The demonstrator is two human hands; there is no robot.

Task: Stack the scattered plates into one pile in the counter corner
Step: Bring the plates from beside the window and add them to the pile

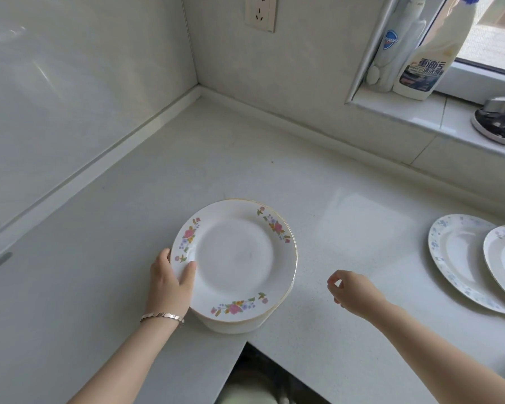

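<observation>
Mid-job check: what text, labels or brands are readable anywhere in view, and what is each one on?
"重油污": large characters on the label of the cleaner bottle on the sill.
Smaller lines on that label: too blurred to read.
Blue shield logo on the slim bottle beside it: lettering too blurred to read.
Plate pile, loose plates, outlet: no text, flower patterns only on the plates.

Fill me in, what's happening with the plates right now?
A person's left hand grips the rim of a pile of pink-flowered plates near the front edge of the counter, short of the corner. The right hand hovers beside it, fingers loosely curled, holding nothing. Two blue-flowered plates lie overlapping at the far right, not yet stacked.
</observation>
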